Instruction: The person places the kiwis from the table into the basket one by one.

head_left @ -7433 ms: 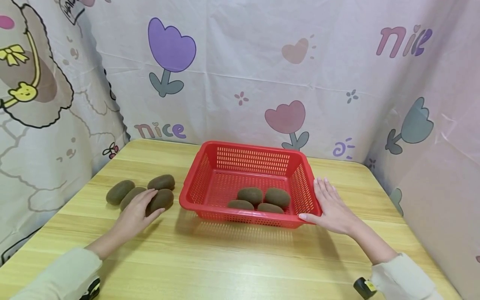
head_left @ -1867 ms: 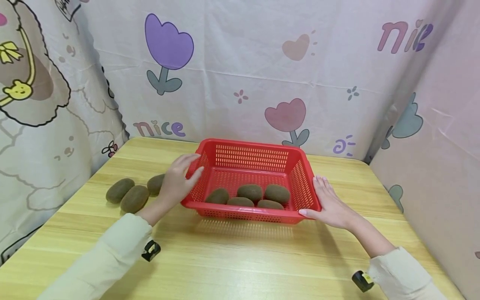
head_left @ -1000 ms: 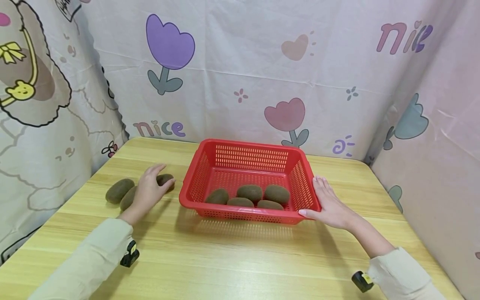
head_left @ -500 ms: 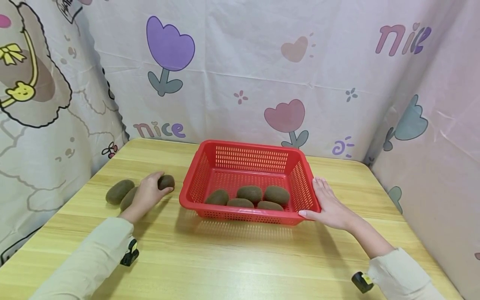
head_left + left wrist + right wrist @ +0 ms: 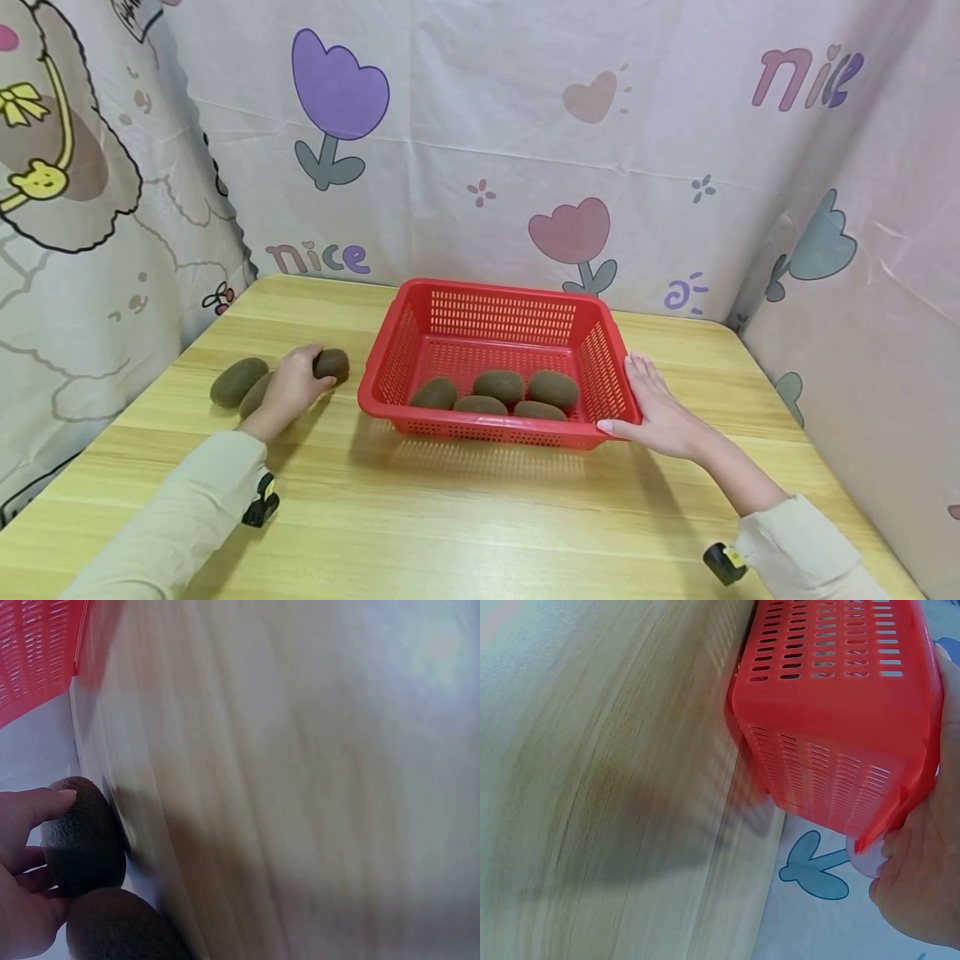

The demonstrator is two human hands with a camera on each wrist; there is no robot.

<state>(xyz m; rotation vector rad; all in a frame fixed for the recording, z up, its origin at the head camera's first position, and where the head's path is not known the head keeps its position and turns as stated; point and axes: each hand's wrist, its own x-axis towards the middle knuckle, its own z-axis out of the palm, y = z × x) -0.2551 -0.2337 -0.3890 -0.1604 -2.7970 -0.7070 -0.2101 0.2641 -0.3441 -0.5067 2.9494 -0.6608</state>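
In the head view my left hand [image 5: 291, 385] grips a brown kiwi [image 5: 332, 365] on the table, left of the red basket [image 5: 480, 421]. The left wrist view shows the thumb on one side of this kiwi [image 5: 86, 836] and fingers at its other side, with a second kiwi [image 5: 120, 930] close by. Partly behind the hand lies another kiwi [image 5: 255, 398], and one more kiwi [image 5: 238, 382] sits further left. My right hand [image 5: 663, 414] rests against the basket's right side, fingers extended along the rim and thumb on the near corner. Several kiwis [image 5: 498, 387] lie inside the basket.
The wooden table [image 5: 450, 525] runs back to a printed cloth backdrop [image 5: 480, 150]. Cloth also hangs along the left and right sides. A dark device [image 5: 261, 500] is worn at the left wrist, and another device [image 5: 724, 564] at the right.
One kiwi from the left group has come to lie in the basket's near left corner. My left hand went from the basket back to the left and took hold of another kiwi. The right hand stayed.
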